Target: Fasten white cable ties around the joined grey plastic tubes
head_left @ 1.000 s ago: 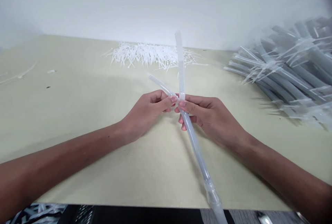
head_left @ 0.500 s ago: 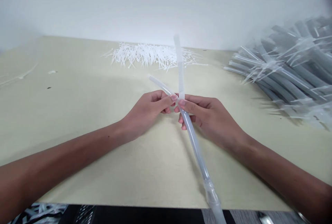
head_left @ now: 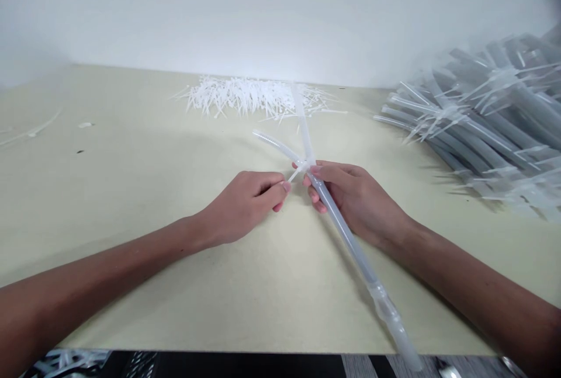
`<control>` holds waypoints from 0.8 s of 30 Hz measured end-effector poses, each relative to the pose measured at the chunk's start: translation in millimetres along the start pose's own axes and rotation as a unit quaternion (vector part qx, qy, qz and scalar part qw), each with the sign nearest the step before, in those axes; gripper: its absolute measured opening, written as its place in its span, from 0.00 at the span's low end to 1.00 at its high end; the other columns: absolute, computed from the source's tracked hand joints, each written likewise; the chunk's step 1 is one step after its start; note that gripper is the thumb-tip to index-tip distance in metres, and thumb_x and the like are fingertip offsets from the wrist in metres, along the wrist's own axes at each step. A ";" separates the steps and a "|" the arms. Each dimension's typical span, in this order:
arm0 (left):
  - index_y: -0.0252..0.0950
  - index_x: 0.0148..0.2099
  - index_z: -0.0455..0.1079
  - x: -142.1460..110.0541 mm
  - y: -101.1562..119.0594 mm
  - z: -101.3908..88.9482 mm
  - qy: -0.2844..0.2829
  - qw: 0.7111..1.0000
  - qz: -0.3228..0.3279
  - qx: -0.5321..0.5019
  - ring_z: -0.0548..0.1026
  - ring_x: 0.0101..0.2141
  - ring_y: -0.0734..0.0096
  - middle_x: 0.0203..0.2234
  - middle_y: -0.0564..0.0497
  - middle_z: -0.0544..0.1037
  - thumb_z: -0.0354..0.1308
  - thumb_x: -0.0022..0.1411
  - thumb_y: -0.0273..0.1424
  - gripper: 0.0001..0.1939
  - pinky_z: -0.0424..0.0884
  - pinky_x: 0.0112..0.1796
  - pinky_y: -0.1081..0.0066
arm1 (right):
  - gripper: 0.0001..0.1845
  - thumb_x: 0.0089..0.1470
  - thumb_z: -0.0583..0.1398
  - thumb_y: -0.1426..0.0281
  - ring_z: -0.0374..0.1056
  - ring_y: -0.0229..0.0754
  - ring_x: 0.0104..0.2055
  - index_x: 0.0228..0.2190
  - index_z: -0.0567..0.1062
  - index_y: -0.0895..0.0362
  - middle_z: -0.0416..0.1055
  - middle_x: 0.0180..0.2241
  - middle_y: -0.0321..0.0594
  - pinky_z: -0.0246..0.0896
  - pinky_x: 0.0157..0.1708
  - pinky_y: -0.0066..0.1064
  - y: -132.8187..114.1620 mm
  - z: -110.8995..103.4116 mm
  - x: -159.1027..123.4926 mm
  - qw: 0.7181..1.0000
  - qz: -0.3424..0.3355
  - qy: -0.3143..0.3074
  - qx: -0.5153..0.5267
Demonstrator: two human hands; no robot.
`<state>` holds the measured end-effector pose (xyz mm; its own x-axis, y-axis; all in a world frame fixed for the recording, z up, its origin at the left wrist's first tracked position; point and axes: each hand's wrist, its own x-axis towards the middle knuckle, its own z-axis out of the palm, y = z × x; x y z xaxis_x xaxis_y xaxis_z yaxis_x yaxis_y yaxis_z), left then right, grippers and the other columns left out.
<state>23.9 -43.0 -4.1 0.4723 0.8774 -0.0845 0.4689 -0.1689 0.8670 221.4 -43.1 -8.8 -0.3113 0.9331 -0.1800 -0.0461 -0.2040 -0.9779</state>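
My right hand (head_left: 350, 194) grips a translucent plastic tube (head_left: 346, 232) near its branching joint. Above that joint, one straight branch points away from me and a thinner curved side tube (head_left: 276, 143) bends to the left. A white cable tie (head_left: 294, 176) sits at the joint, its tail pulled out toward the lower left. My left hand (head_left: 252, 203) pinches the end of that tail, a short way from the joint. Toward me, the tube's wider lower end (head_left: 388, 311) reaches over the table's front edge.
A heap of white cable ties (head_left: 245, 96) lies at the back of the table (head_left: 131, 191). At right is a large pile of similar tubes (head_left: 491, 127) with ties on them. Small scraps (head_left: 85, 125) lie at left. Behind stands a pale wall (head_left: 263, 16).
My left hand has drawn away from the joint, down and left, with the tie's tail now showing between. The tube's lower end has swung to the right in my right hand.
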 end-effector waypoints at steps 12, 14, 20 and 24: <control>0.35 0.22 0.52 3.5 0.4 1.3 0.017 1.000 0.001 -0.005 0.50 0.19 0.80 0.16 0.58 0.52 0.45 0.63 0.32 0.16 0.46 0.19 0.74 | 0.14 0.54 0.56 0.58 0.61 0.32 0.20 0.27 0.73 0.55 0.66 0.21 0.31 0.53 0.22 0.26 -9.8 12.2 -3.2 0.941 -0.081 0.111 -0.309; 0.35 0.22 0.53 3.0 0.9 1.4 0.020 1.000 -0.002 -0.004 0.50 0.18 0.81 0.16 0.58 0.52 0.45 0.62 0.32 0.16 0.46 0.19 0.74 | 0.13 0.54 0.56 0.59 0.62 0.32 0.20 0.28 0.74 0.54 0.67 0.21 0.31 0.54 0.22 0.26 -8.2 12.4 -2.6 0.931 -0.095 0.115 -0.332; 0.34 0.22 0.52 2.2 2.5 1.5 0.019 1.000 -0.007 -0.006 0.50 0.18 0.82 0.16 0.58 0.51 0.45 0.62 0.31 0.15 0.46 0.18 0.75 | 0.10 0.56 0.56 0.64 0.63 0.30 0.21 0.31 0.75 0.54 0.68 0.27 0.32 0.58 0.25 0.26 -3.9 10.3 -0.4 0.897 -0.162 0.121 -0.394; 0.34 0.22 0.52 3.1 2.6 2.2 0.020 1.000 -0.002 -0.007 0.50 0.18 0.82 0.16 0.58 0.52 0.45 0.61 0.30 0.15 0.46 0.18 0.75 | 0.11 0.56 0.55 0.63 0.61 0.30 0.21 0.32 0.76 0.53 0.68 0.25 0.32 0.58 0.25 0.26 -4.1 10.0 -1.5 0.898 -0.161 0.118 -0.391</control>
<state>28.2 -41.7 -3.1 0.4408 0.8950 -0.0683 0.4591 -0.1594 0.8739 212.6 -46.6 -3.5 -0.1874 0.9621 0.1982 0.6127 0.2722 -0.7420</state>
